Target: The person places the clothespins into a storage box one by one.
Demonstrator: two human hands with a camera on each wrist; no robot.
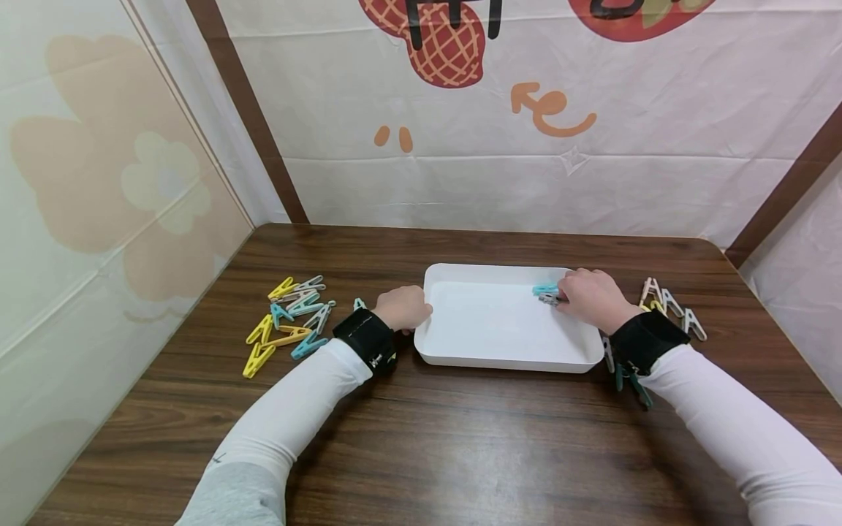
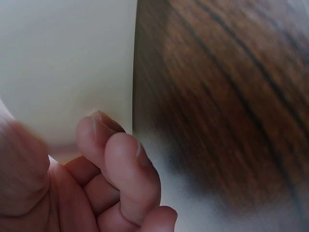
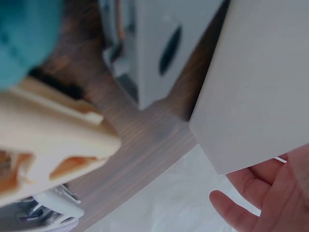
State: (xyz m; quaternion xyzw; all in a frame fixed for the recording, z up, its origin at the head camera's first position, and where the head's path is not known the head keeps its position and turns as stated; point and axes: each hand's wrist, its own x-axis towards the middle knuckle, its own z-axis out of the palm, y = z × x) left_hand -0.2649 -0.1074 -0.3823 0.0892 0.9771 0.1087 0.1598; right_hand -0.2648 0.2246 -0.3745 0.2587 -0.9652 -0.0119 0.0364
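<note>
A white rectangular tray (image 1: 483,325) lies on the wooden table. My left hand (image 1: 401,308) grips its left side, and the left wrist view shows the curled fingers (image 2: 133,166) against the white wall. Over the right side reaches my right hand (image 1: 595,298), its fingertips down inside the tray. A grey clothespin (image 1: 550,299) sticks out between thumb and fingers there, pinched at its near end. Right beside it in the tray is a light blue clothespin (image 1: 544,289). In the right wrist view the tray wall (image 3: 260,82) hides most fingertips of that hand.
Left of the tray, several yellow, blue and grey clothespins (image 1: 286,332) are spread out. More clothespins (image 1: 671,303), white, grey, yellow and dark green, lie right of it, partly under my right wrist. A printed cloth (image 1: 460,190) hangs behind the table.
</note>
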